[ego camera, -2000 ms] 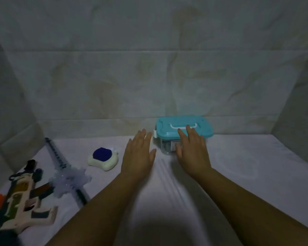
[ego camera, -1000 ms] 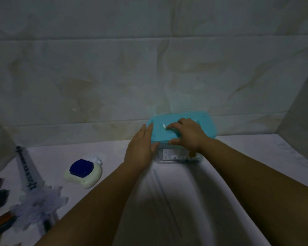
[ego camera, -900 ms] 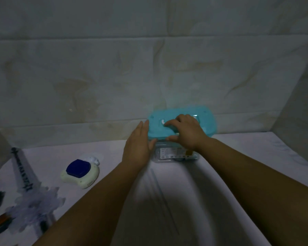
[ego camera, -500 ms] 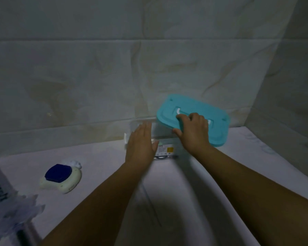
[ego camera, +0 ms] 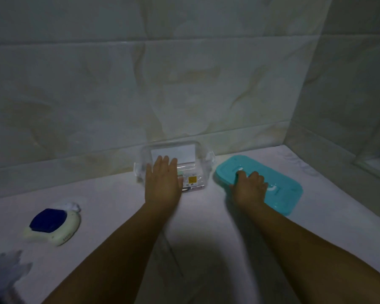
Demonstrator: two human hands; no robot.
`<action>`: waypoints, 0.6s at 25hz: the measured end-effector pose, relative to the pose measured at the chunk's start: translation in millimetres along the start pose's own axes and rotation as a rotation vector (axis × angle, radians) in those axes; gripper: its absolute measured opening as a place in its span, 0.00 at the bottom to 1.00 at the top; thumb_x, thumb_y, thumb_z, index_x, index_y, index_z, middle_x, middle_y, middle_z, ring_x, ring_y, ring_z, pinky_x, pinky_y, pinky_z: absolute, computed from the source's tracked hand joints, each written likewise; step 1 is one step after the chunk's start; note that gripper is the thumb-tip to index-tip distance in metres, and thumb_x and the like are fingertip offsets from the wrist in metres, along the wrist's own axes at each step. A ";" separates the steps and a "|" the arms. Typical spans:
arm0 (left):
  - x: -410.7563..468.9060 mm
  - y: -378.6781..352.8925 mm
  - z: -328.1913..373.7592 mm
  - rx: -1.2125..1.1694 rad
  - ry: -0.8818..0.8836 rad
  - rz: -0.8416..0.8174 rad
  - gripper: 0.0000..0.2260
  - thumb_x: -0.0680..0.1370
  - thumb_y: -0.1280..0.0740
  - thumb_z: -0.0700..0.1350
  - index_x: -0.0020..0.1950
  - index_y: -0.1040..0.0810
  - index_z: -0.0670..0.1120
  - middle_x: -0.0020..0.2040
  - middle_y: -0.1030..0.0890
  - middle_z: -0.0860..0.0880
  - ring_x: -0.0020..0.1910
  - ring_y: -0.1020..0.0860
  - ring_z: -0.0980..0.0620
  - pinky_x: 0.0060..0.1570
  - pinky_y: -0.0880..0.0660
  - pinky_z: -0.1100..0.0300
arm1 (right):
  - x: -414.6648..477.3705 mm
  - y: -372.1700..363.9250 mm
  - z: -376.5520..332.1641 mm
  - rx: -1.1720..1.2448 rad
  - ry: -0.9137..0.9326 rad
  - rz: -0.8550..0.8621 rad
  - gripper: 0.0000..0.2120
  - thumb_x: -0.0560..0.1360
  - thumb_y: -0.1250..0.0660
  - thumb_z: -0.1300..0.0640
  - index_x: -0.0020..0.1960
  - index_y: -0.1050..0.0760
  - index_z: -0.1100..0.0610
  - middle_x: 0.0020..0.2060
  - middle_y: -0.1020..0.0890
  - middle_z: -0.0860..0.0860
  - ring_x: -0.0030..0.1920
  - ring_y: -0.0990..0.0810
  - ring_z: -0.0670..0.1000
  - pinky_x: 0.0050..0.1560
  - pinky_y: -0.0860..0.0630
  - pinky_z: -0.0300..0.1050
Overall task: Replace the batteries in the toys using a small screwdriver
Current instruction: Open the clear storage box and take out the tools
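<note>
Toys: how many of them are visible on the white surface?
2. A cream toy with a blue top lies at the left; a fluffy white toy is cut off at the bottom-left edge. More may lie outside the view.

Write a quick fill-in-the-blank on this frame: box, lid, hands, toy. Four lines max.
1. The teal lid lies to the ____ of the clear box.
2. The right hand grips the ____.
3. The left hand, fingers straight, rests against the ____.
4. The white toy at far left has a dark ____ top.

Missing words: right; lid; box; blue.
</note>
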State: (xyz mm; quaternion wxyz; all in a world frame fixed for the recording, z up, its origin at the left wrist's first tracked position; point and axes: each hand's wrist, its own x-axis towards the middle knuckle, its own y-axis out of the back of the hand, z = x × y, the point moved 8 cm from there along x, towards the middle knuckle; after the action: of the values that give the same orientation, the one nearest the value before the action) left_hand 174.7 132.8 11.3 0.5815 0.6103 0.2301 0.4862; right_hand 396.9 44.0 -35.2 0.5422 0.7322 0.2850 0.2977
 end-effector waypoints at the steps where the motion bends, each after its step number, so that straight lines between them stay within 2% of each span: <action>1: 0.1 -0.7 -5.7 0.016 0.010 -0.006 0.26 0.83 0.42 0.54 0.79 0.41 0.47 0.80 0.40 0.45 0.80 0.46 0.45 0.78 0.53 0.44 | -1.7 -7.3 -2.3 -0.006 0.000 -0.028 0.24 0.76 0.38 0.49 0.69 0.37 0.54 0.64 0.33 0.61 0.64 0.35 0.62 0.69 0.42 0.58; 3: -1.5 -2.4 -14.7 0.027 0.006 -0.008 0.23 0.83 0.41 0.53 0.77 0.36 0.48 0.76 0.33 0.45 0.77 0.40 0.45 0.77 0.50 0.44 | -4.6 -22.4 -1.8 -0.057 -0.006 -0.097 0.25 0.75 0.39 0.51 0.70 0.38 0.55 0.64 0.33 0.60 0.64 0.35 0.61 0.69 0.41 0.58; 5: -2.9 -3.2 -20.1 -0.012 -0.025 0.030 0.18 0.83 0.42 0.50 0.73 0.29 0.49 0.68 0.23 0.47 0.69 0.29 0.46 0.73 0.41 0.47 | -4.4 -28.2 4.8 -0.091 -0.041 -0.139 0.24 0.74 0.38 0.54 0.69 0.36 0.54 0.63 0.32 0.59 0.64 0.34 0.61 0.69 0.41 0.58; 6: -4.3 -2.3 -23.6 -0.051 -0.038 0.060 0.16 0.84 0.43 0.48 0.70 0.26 0.50 0.63 0.19 0.48 0.63 0.24 0.48 0.70 0.36 0.48 | -1.3 -20.9 3.0 -0.054 -0.042 -0.095 0.23 0.73 0.38 0.55 0.67 0.34 0.55 0.62 0.31 0.59 0.63 0.33 0.61 0.67 0.39 0.56; 9: -17.6 3.5 -23.2 -0.092 -0.132 0.186 0.16 0.83 0.43 0.49 0.60 0.17 0.51 0.47 0.14 0.50 0.46 0.17 0.49 0.58 0.25 0.50 | 4.7 44.0 -34.3 0.342 0.158 0.314 0.16 0.73 0.38 0.62 0.60 0.25 0.58 0.56 0.25 0.61 0.58 0.29 0.61 0.60 0.35 0.50; 10: -25.5 3.6 -21.8 -0.078 -0.168 0.232 0.16 0.82 0.43 0.50 0.56 0.16 0.51 0.43 0.14 0.50 0.41 0.17 0.49 0.52 0.23 0.50 | 3.4 63.7 -56.0 0.463 0.260 0.386 0.14 0.72 0.39 0.64 0.57 0.24 0.59 0.54 0.24 0.61 0.57 0.28 0.61 0.58 0.35 0.49; 11: -34.2 2.5 -20.8 -0.062 -0.197 0.275 0.15 0.80 0.42 0.51 0.53 0.15 0.51 0.41 0.14 0.51 0.38 0.17 0.49 0.47 0.23 0.51 | 4.4 74.6 -81.2 0.534 0.362 0.380 0.14 0.72 0.40 0.66 0.55 0.22 0.60 0.52 0.23 0.60 0.56 0.27 0.59 0.56 0.34 0.47; 12: -42.2 0.3 -19.2 -0.044 -0.222 0.317 0.12 0.79 0.38 0.50 0.52 0.15 0.51 0.40 0.14 0.51 0.37 0.17 0.49 0.45 0.24 0.51 | 6.2 75.6 -107.6 0.543 0.456 0.296 0.13 0.73 0.40 0.66 0.54 0.22 0.60 0.52 0.21 0.59 0.55 0.25 0.58 0.54 0.33 0.46; 13: -48.9 -2.6 -18.3 -0.032 -0.252 0.350 0.08 0.77 0.32 0.49 0.51 0.15 0.51 0.40 0.14 0.51 0.37 0.17 0.49 0.43 0.23 0.51 | 6.3 64.5 -134.3 0.491 0.540 0.143 0.13 0.74 0.40 0.66 0.54 0.21 0.59 0.53 0.21 0.58 0.55 0.24 0.57 0.54 0.32 0.45; 15: -56.5 -5.7 -16.7 -0.063 -0.310 0.404 0.08 0.73 0.24 0.47 0.50 0.15 0.49 0.41 0.14 0.49 0.38 0.16 0.48 0.42 0.22 0.51 | 3.4 19.7 -168.3 0.276 0.637 -0.201 0.15 0.75 0.39 0.64 0.59 0.23 0.57 0.60 0.22 0.57 0.59 0.25 0.56 0.58 0.32 0.43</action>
State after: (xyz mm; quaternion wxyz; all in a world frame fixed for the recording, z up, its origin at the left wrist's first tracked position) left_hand 138.2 94.3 -14.9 0.5195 0.6928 -0.0039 0.5002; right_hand 275.5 146.6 23.7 0.3487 0.6373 0.5479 0.4148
